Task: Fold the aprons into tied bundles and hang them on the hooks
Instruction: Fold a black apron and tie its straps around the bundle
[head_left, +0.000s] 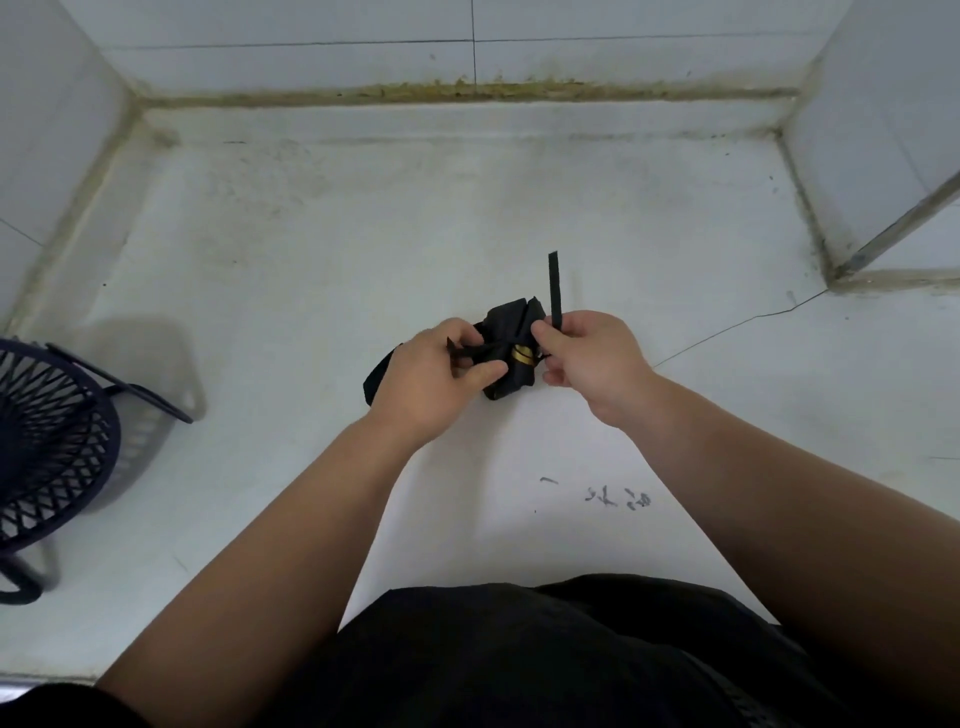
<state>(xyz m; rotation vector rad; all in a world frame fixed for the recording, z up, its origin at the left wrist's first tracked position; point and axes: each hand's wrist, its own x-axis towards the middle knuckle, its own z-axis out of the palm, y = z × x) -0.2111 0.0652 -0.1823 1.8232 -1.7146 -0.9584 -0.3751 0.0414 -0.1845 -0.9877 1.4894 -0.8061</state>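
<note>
You have open white surface (363, 234) all round the apron bundle (511, 323). The left wall (47, 130), far wall (623, 57) and right wall (883, 104) box it in, and a dark fan (49, 441) blocks near left.

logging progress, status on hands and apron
Left hand pinches a strap end, right hand pinches the upright strap. Apron folded into a bundle, strap across it. Fan far left, out of the way.

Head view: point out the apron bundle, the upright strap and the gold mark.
apron bundle (511, 323): head view, upper part of the folded black cloth.
upright strap (555, 285): head view, middle of its free end.
gold mark (522, 355): head view, its centre.
</note>
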